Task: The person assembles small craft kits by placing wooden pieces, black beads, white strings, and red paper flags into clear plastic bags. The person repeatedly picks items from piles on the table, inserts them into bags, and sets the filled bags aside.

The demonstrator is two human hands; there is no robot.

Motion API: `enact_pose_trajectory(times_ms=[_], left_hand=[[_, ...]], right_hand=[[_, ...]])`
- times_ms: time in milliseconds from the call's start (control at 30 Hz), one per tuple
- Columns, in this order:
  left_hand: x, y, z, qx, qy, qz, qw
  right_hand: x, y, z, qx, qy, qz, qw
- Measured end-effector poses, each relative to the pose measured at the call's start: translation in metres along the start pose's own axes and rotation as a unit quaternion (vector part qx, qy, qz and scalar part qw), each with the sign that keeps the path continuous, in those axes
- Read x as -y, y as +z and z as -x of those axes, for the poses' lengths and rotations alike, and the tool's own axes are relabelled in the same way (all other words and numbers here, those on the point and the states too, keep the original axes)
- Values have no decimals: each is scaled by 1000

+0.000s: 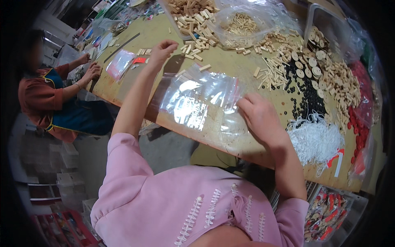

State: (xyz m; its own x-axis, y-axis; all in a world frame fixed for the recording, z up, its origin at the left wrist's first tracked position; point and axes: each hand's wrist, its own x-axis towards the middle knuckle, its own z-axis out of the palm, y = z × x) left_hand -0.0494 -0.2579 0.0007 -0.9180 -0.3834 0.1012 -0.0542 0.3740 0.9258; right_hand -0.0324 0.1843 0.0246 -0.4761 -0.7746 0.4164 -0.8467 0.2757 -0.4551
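Note:
Clear zip bags (193,109) lie overlapped on the table in front of me, shiny with glare. At their right edge my right hand (259,115) has its fingers closed on the rim of a clear plastic bag (230,92). My left hand (164,51) is raised beyond the bags, left of the wooden block heap (199,35). Its fingers are pinched together, and whatever may be between them is too small to make out. A small wooden block (205,68) rests at the far edge of the bags.
Wooden sticks (273,72), wooden discs (312,61), black beads (306,92) and white string (314,140) cover the table's right side, with red pieces (360,133) beyond. At left, a co-worker (57,90) in a blue apron handles things near filled bags (120,65).

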Motion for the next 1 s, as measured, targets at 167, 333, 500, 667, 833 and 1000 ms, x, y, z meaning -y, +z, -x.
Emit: enact_pose_trajectory(times_ms=[167,333,500,667,833,1000], left_hand=[[-39,63,35,90,151,-274,946],[-24,77,26,56,262,-438,858],[-49,84,27,92,91,-272,954],[-68,99,53,153,62,-349,922],[-56,95,45,129,18,-98,987],[-122,134,95,178,49,186,965]], right_hand=[[0,-9,-1,-51,19,-89,995],[-12,-12,-4,-65,44,-128,989],[-19,-16,-5,-100,43,-180,978],[-19,-18,-3,-92,53,-183,977],[-25,-13,-4,-92,34,-177,979],[-25,-12,-3,-77,16,-173,982]])
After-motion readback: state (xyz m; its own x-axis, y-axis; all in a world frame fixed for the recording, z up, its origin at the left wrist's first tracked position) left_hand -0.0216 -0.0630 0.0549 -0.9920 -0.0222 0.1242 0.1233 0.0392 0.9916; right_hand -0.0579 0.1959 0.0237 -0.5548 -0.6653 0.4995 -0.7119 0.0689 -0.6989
